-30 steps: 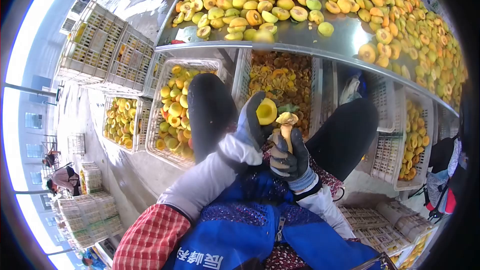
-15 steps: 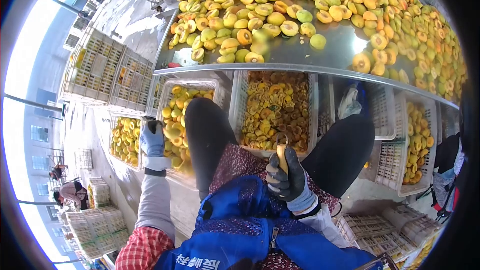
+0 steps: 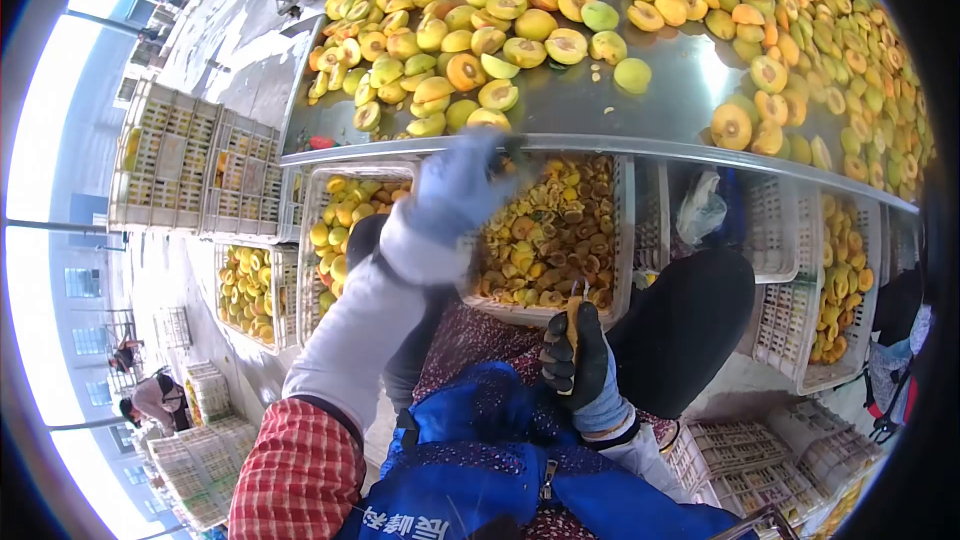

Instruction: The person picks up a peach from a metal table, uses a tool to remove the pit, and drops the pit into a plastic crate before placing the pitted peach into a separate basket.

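My right hand (image 3: pixel 575 365), in a dark-palmed glove, is closed round the wooden handle of a pitting tool (image 3: pixel 573 325). Its thin, curved metal tip points up, over the near edge of the crate of scraps (image 3: pixel 625 230). My left hand (image 3: pixel 460 185), gloved in pale blue, is smeared by motion just below the front edge of the metal table (image 3: pixel 640 120); its fingers and anything in them cannot be made out. Closest to it on the table are halved yellow peaches (image 3: pixel 497 94), some with the brown centre showing.
A crate of peach halves (image 3: pixel 335 230) stands left of the scraps, with another crate (image 3: pixel 285 290) farther left. On the right is one more filled crate (image 3: pixel 800 340). Stacked crates (image 3: pixel 165 155) rise at the left. A person (image 3: pixel 160 400) bends in the distance.
My left hand has come up and right from the crate of peach halves at the left to the table's front edge. My right hand still grips the tool, now turned slightly more upright.
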`<state>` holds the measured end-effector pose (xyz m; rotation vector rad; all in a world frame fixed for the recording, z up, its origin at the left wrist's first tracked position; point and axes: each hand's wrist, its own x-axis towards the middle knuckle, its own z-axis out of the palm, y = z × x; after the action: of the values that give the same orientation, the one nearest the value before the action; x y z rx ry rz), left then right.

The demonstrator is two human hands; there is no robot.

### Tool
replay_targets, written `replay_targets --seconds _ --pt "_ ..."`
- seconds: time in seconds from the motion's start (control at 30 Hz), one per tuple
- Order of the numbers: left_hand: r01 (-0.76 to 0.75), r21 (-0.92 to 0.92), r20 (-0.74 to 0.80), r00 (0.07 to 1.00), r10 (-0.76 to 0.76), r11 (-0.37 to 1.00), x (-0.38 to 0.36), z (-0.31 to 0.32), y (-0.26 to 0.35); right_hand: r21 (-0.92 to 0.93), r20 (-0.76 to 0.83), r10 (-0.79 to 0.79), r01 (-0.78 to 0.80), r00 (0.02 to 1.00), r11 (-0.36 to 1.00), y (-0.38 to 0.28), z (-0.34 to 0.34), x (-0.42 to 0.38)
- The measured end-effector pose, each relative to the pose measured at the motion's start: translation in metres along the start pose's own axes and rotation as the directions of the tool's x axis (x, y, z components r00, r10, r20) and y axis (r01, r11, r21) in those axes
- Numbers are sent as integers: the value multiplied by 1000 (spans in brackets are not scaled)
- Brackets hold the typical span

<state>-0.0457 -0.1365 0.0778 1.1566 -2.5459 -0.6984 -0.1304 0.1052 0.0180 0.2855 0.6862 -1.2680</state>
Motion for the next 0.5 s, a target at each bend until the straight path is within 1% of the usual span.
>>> replay_targets --seconds 0.03,0.07,0.1,0.13,0.17,0.2,0.23,0.3,0.33,0.37,0.43,0.47,0.5 --pt "105 10 -117 988 -103 994 22 5 -12 7 -6 -3 3 1000 1000 -2 -2 1" --pt "187 196 -99 980 -170 963 39 11 -19 60 16 23 -24 1000 998 -3 -3 3" --pt "259 377 -95 966 -241 889 52 17 -24 110 40 51 -55 998 992 -3 -5 5" --pt "291 383 -56 955 -292 877 62 22 -34 110 38 55 -59 998 992 -3 -5 6" --pt "320 391 -17 940 -341 863 70 26 -43 95 1 72 -72 997 993 -3 -4 7" --pt "274 393 25 951 -308 878 76 22 -45 83 -37 85 -82 996 993 -4 -4 9" --pt "271 393 30 951 -307 879 80 21 -47 87 -40 84 -81 996 993 -4 -5 10" --pt "200 404 232 922 -312 893 86 14 -51 105 16 95 -96 995 990 -4 -7 10" --pt "101 410 281 932 -231 906 88 12 -59 110 17 93 -94 996 990 -5 -7 10" --pt "90 412 287 932 -223 907 88 12 -62 91 30 68 -70 997 993 -6 -7 9" --pt "122 350 197 960 -200 929 80 10 -56 74 42 47 -50 998 996 -7 -4 6" --pt "134 321 121 976 -181 938 74 10 -53 62 10 39 -40 999 997 -10 0 4" --pt "129 321 123 977 -176 938 65 9 -46 53 -23 28 -27 999 998 -12 3 3"
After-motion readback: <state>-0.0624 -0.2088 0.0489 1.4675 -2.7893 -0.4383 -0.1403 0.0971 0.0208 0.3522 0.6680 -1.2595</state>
